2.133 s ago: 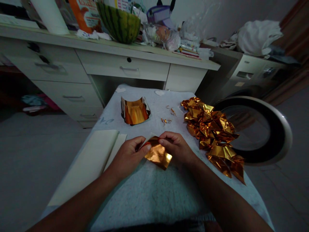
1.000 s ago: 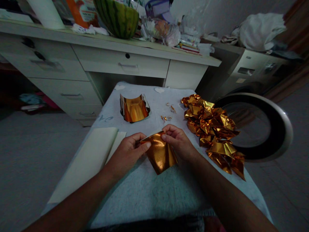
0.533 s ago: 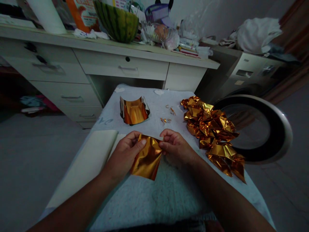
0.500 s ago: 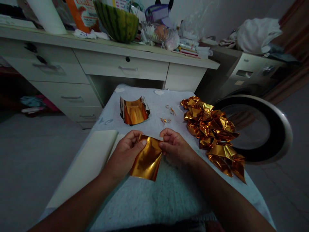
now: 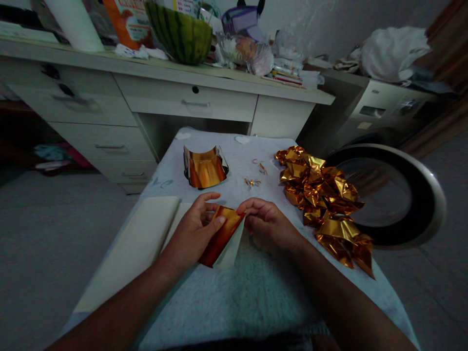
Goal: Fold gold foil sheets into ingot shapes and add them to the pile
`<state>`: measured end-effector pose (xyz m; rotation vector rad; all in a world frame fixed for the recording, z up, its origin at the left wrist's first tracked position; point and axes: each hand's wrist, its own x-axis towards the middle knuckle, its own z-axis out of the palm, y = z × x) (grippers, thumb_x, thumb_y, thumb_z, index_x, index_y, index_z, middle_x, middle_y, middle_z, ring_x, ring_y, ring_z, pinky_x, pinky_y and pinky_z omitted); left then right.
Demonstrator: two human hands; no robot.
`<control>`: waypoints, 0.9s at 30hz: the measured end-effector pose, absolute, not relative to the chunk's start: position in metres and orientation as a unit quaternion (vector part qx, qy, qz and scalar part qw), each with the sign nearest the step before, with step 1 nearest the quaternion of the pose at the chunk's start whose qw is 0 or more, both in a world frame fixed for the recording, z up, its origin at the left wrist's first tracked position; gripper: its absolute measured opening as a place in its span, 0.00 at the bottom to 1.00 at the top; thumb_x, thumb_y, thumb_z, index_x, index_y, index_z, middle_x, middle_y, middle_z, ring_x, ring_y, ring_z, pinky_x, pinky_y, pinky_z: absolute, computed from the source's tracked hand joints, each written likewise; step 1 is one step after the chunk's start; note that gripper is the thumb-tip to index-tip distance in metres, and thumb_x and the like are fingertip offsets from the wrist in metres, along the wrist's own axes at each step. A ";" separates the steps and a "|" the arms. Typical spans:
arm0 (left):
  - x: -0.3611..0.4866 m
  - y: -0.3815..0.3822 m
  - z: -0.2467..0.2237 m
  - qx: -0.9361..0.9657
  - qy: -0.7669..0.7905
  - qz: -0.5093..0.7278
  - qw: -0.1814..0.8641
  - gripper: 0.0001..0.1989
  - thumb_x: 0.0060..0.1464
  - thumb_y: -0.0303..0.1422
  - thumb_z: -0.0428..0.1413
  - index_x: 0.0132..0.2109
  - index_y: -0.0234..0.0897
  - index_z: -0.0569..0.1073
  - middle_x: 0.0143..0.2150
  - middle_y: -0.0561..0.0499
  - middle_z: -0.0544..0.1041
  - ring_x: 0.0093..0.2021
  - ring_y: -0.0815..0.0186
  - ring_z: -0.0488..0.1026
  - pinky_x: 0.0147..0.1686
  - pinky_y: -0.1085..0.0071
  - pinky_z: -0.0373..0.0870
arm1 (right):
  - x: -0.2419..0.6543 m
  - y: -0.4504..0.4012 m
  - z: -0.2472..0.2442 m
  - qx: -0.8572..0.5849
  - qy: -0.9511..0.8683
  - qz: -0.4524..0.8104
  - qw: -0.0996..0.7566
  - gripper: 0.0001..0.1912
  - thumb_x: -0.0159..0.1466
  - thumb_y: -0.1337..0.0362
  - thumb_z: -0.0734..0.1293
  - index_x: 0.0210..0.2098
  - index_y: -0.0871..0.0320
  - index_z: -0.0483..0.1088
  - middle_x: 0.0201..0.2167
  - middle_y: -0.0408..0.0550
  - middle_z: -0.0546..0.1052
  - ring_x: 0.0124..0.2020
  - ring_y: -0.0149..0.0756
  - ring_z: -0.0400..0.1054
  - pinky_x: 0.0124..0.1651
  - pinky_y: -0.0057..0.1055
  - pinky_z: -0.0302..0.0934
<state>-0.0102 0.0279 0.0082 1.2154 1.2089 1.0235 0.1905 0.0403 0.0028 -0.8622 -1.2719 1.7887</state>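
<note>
Between my hands is a sheet of shiny gold foil paper (image 5: 219,239), held just above the cloth-covered table (image 5: 263,297). My left hand (image 5: 199,224) grips its upper left edge, thumb on top. At the upper right corner, my right hand (image 5: 265,222) pinches the paper with its fingers curled. A pale triangular area (image 5: 230,251) shows at the sheet's lower right; I cannot tell whether it is the paper's back or another layer. Beyond my hands stands a stack of curved gold foil sheets (image 5: 206,168). Small gold ribbon scraps (image 5: 252,182) lie to its right.
Several folded gold foil pieces (image 5: 318,190) are heaped along the table's right side. On the left lies a cream folded sheet (image 5: 127,248). A washing machine's open round door (image 5: 426,195) is beside the table. Behind is a white desk (image 5: 219,102) bearing a cut watermelon (image 5: 179,36).
The gold sheet now shows a narrower gold face, with a pale area at its lower right. My left index finger has lifted and straightened; my right hand stays at the corner.
</note>
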 end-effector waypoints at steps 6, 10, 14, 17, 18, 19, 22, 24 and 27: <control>-0.015 0.027 0.016 0.617 0.463 0.386 0.506 0.14 0.53 0.43 0.60 0.43 0.42 0.79 0.53 0.45 0.73 0.54 0.52 0.70 0.53 0.60 0.66 | 0.195 0.044 0.015 -0.372 -0.623 0.557 0.405 0.12 0.59 0.55 0.72 0.32 0.57 0.73 0.31 0.44 0.69 0.34 0.33 0.64 0.38 0.29 0.59; -0.015 0.022 0.022 0.563 0.407 0.356 0.624 0.25 0.60 0.53 0.48 0.45 0.40 0.79 0.43 0.44 0.80 0.46 0.52 0.75 0.49 0.58 0.68 | 0.200 0.046 0.018 -0.369 -0.675 0.486 0.415 0.14 0.59 0.53 0.72 0.29 0.58 0.72 0.33 0.44 0.66 0.36 0.33 0.62 0.40 0.29 0.57; -0.019 0.019 0.023 0.504 0.369 0.360 0.693 0.31 0.57 0.58 0.47 0.49 0.38 0.78 0.45 0.43 0.80 0.43 0.52 0.76 0.40 0.61 0.71 | 0.199 0.043 0.013 -0.373 -0.619 0.578 0.378 0.15 0.60 0.52 0.70 0.31 0.58 0.68 0.26 0.41 0.67 0.27 0.28 0.59 0.30 0.26 0.53; -0.021 0.020 0.027 0.561 0.406 0.333 0.639 0.22 0.49 0.50 0.62 0.45 0.39 0.78 0.40 0.47 0.79 0.37 0.58 0.75 0.35 0.68 0.69 | 0.197 0.041 0.014 -0.390 -0.597 0.593 0.375 0.16 0.58 0.52 0.72 0.30 0.58 0.66 0.24 0.39 0.66 0.25 0.27 0.58 0.28 0.25 0.52; -0.022 0.020 0.028 0.570 0.426 0.332 0.620 0.19 0.48 0.47 0.63 0.42 0.38 0.77 0.37 0.49 0.79 0.35 0.61 0.75 0.33 0.69 0.69 | 0.196 0.041 0.016 -0.395 -0.592 0.593 0.377 0.17 0.57 0.53 0.72 0.29 0.58 0.66 0.24 0.39 0.66 0.24 0.27 0.58 0.27 0.25 0.52; -0.021 0.021 0.028 0.571 0.446 0.335 0.603 0.17 0.48 0.45 0.64 0.40 0.38 0.77 0.35 0.51 0.78 0.33 0.63 0.74 0.32 0.70 0.68 | 0.195 0.041 0.017 -0.398 -0.589 0.593 0.378 0.17 0.56 0.53 0.73 0.29 0.59 0.66 0.23 0.39 0.66 0.24 0.26 0.58 0.27 0.24 0.52; -0.020 0.023 0.025 0.545 0.495 0.338 0.586 0.13 0.51 0.42 0.62 0.36 0.36 0.74 0.29 0.53 0.76 0.28 0.66 0.72 0.27 0.72 0.66 | 0.195 0.040 0.018 -0.405 -0.570 0.604 0.382 0.16 0.55 0.54 0.73 0.28 0.59 0.67 0.23 0.39 0.67 0.24 0.26 0.59 0.27 0.24 0.52; -0.019 0.024 0.021 0.527 0.507 0.337 0.592 0.13 0.52 0.42 0.61 0.37 0.36 0.73 0.28 0.52 0.76 0.26 0.66 0.72 0.25 0.72 0.65 | 0.195 0.040 0.017 -0.401 -0.556 0.621 0.381 0.16 0.56 0.54 0.73 0.29 0.59 0.67 0.24 0.40 0.68 0.24 0.26 0.60 0.27 0.24 0.53; -0.019 0.025 0.017 0.527 0.504 0.342 0.593 0.13 0.52 0.42 0.60 0.38 0.36 0.73 0.29 0.51 0.77 0.27 0.65 0.73 0.25 0.72 0.66 | 0.195 0.039 0.014 -0.390 -0.541 0.643 0.376 0.16 0.55 0.55 0.74 0.30 0.59 0.68 0.25 0.40 0.69 0.25 0.26 0.62 0.28 0.23 0.54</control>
